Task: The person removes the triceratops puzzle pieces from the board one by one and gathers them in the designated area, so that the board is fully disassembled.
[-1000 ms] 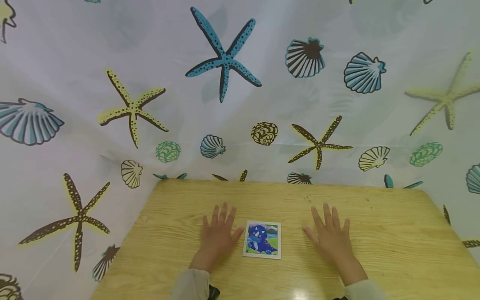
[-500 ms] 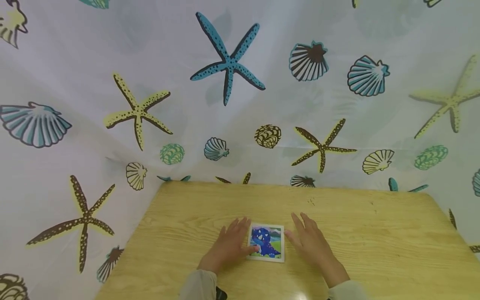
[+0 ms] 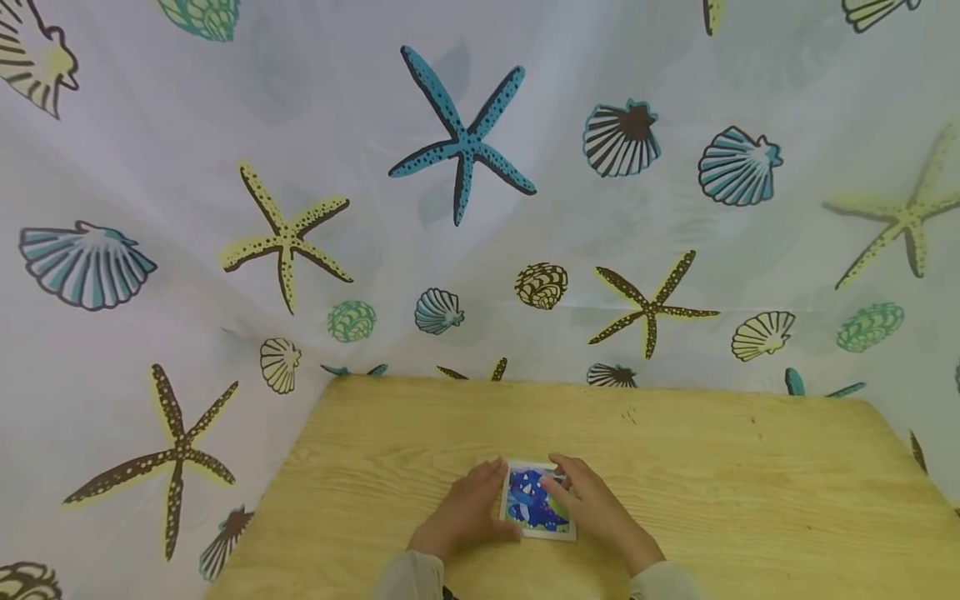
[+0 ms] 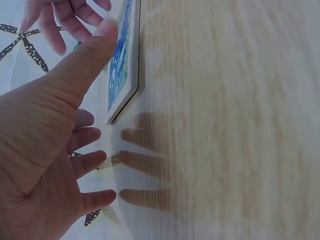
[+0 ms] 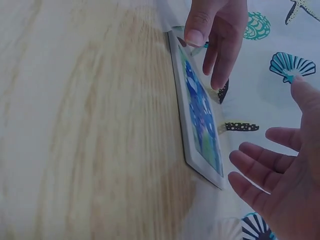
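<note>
A square picture tile [image 3: 531, 502] with a white border and a blue horned dinosaur lies flat on the wooden table [image 3: 720, 483]. My left hand [image 3: 467, 510] is at its left side, thumb near the lower left corner. My right hand [image 3: 597, 506] comes over the upper right part, its thumb and forefinger overlapping the picture in the head view. Seen from the left wrist, the thumb [image 4: 95, 50] reaches toward the tile and the other fingers are spread close over the wood. The right wrist view shows loosely bent fingers [image 5: 255, 167] beside the tile's edge. Neither hand grips it.
A white cloth [image 3: 480, 250] printed with starfish and shells hangs behind the table and along its sides. The table's far edge [image 3: 675, 390] meets this cloth.
Both hands have moved inward from flat, spread positions on either side and now frame the tile. The head view has shifted slightly, so everything sits a little lower and further right.
</note>
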The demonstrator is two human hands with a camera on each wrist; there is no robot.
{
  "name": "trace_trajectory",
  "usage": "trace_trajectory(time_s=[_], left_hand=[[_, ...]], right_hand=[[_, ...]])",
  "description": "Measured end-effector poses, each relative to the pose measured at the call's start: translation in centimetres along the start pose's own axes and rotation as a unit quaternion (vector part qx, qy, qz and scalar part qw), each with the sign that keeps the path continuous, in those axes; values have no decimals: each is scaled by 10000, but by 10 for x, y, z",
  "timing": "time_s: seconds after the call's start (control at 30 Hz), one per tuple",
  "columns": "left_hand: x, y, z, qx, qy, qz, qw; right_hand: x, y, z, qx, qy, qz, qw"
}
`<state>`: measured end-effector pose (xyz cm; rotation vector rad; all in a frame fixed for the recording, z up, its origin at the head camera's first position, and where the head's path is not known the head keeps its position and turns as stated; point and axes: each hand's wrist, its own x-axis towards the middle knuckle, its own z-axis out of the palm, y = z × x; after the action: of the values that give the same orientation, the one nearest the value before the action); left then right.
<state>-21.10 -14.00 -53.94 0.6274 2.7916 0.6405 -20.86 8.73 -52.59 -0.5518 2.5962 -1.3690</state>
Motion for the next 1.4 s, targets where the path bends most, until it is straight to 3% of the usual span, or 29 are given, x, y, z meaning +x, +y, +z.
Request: trace_trajectory(time_s=[0.2, 0.57, 0.7, 1.13, 1.4], left_hand=[[2, 1, 3, 235, 37, 85, 9997], [6, 1, 6, 794, -42, 92, 9968], [6, 2, 5, 888, 47, 112, 9960], [5, 4, -1, 753, 128, 144, 9970], [4, 2, -5, 769, 169, 84, 9969]], right_hand=[[9, 6, 8, 245, -43, -135, 9996], [24, 21, 22, 251, 385, -226, 9987], [29, 22, 26, 307, 487, -88, 9983], [41, 15, 34, -904, 684, 531, 9921], [47, 9, 38, -1119, 606, 644, 9898]])
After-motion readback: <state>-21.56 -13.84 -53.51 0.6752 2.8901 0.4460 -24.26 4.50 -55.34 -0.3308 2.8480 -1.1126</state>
